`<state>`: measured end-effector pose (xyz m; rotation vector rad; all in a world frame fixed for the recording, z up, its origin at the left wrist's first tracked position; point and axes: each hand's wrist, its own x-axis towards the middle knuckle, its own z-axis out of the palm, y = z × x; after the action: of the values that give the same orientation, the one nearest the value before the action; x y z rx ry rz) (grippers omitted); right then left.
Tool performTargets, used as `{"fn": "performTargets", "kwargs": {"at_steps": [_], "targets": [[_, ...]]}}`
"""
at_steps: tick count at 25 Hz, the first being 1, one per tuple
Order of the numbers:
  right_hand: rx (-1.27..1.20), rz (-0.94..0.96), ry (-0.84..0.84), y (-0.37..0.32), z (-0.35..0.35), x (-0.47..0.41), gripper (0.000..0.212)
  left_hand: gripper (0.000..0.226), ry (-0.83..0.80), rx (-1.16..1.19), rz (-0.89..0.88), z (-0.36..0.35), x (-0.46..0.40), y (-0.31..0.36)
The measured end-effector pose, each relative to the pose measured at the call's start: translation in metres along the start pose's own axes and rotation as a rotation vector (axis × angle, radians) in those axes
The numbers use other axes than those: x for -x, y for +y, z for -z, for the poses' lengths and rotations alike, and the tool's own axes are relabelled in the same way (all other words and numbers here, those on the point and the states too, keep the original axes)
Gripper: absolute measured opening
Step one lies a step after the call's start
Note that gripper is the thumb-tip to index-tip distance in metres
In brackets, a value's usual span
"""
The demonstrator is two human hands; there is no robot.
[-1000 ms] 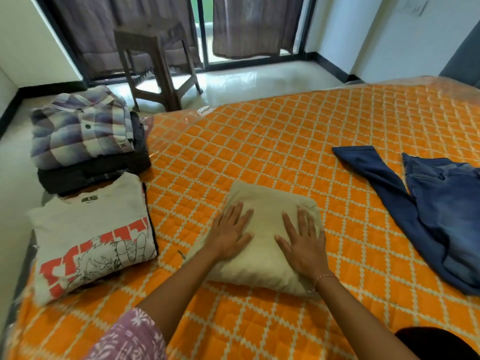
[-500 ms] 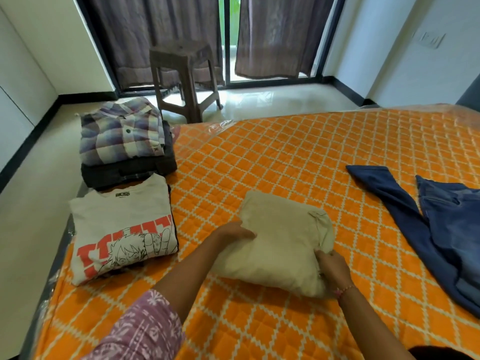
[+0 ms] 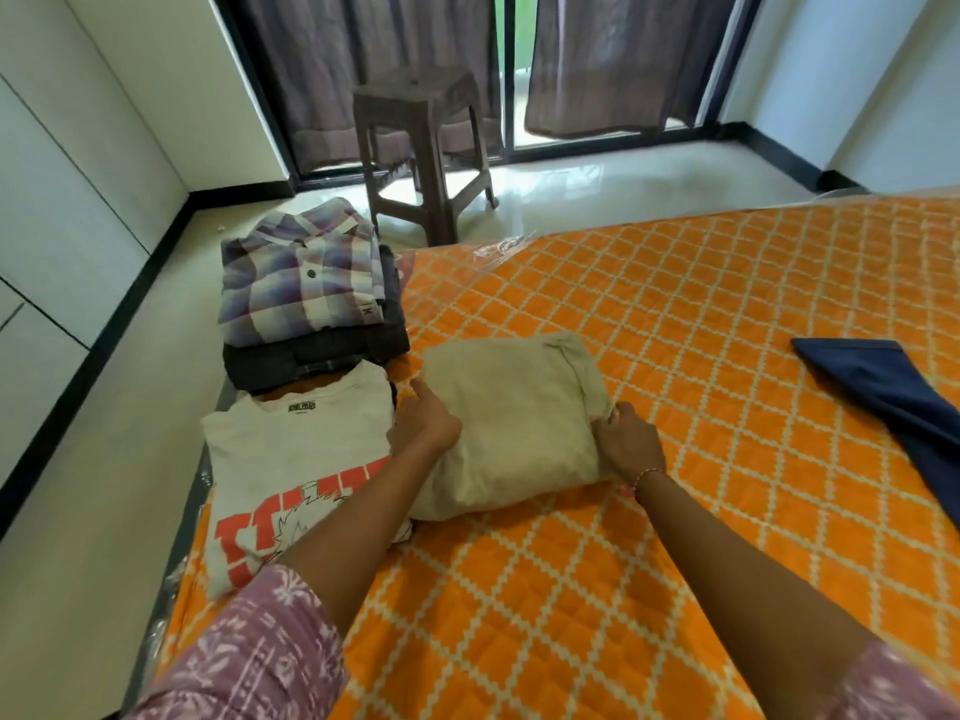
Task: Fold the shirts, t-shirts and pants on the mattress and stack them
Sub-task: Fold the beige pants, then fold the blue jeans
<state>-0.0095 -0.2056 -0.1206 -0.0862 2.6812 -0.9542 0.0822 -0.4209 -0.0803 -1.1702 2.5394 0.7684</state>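
A folded beige garment (image 3: 511, 413) lies on the orange quilted mattress (image 3: 675, 314). My left hand (image 3: 422, 423) grips its left edge and my right hand (image 3: 626, 443) grips its right edge, fingers tucked under the cloth. Its left side reaches the folded white t-shirt with a red print (image 3: 291, 459), which lies at the mattress's left edge. Behind that is a stack: a folded plaid shirt (image 3: 298, 275) on top of dark folded clothes (image 3: 311, 358). Blue pants (image 3: 893, 407) lie unfolded at the right.
A brown plastic stool (image 3: 421, 142) stands on the pale floor beyond the mattress, before dark curtains (image 3: 613, 59) and a glass door. White cupboards line the left wall. Plastic wrap shows along the mattress's far edge (image 3: 504, 246).
My hands went from pressing flat on top of the beige garment to gripping its two sides. The garment has shifted left, up against the white t-shirt.
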Motion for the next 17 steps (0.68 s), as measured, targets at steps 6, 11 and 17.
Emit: {"fn": "performTargets", "kwargs": {"at_steps": [6, 11, 17], "targets": [[0.283, 0.144, 0.114, 0.028, 0.028, 0.016, 0.05, 0.07, 0.248, -0.334, -0.196, -0.034, 0.025, 0.008], [0.507, 0.156, 0.167, 0.072, 0.082, 0.048, 0.045, 0.072, 0.305, -0.509, -0.489, -0.055, 0.072, 0.037], [0.567, 0.056, 0.234, 0.149, 0.144, 0.101, 0.041, 0.066, 0.157, -0.434, -0.696, -0.124, 0.143, 0.139]]}}
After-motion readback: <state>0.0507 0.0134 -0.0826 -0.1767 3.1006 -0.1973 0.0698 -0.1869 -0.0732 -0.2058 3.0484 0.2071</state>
